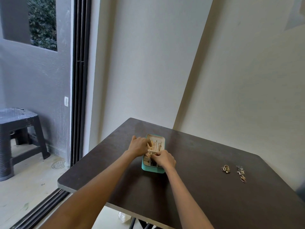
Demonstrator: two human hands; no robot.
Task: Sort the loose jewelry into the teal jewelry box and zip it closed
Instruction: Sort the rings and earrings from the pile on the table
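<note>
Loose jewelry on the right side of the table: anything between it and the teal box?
Nothing visible. Bare table lies between the loose jewelry and the open teal box. Both hands, left hand and right hand, are at the box.

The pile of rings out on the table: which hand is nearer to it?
Right. The right hand is over the teal jewelry box, on the side toward the pile of rings; the left hand is on the box's far side.

A home: plain cream walls [148,63], a sliding glass door [80,80] onto a balcony holding a dark stool [19,129], a dark counter [214,187]
</note>
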